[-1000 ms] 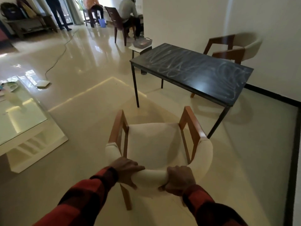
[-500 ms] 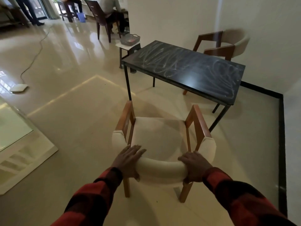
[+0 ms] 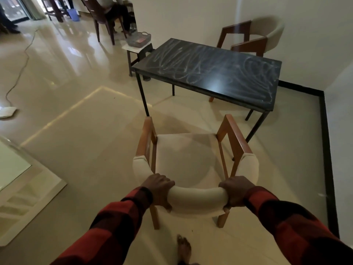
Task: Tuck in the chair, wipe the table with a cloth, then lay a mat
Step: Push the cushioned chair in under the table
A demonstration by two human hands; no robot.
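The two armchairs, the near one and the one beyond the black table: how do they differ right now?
The near armchair is gripped at its padded backrest by the left hand and right hand; the far armchair stands untouched by the wall. The near one faces the black table from open floor, its frame lighter orange-brown; the far one sits behind the table, its frame darker brown. Both have cream curved backs and wooden arms.

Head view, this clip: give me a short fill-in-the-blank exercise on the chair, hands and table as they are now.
1. Both hands, left hand and right hand, grip the chair's padded ____.
2. The black table top is covered with white ____ marks.
3. The chair stands ____ from the table, not yet tucked in.
4. A grey ____ sits on the small stool beyond the table.

Missing words: backrest; scribble; apart; basket
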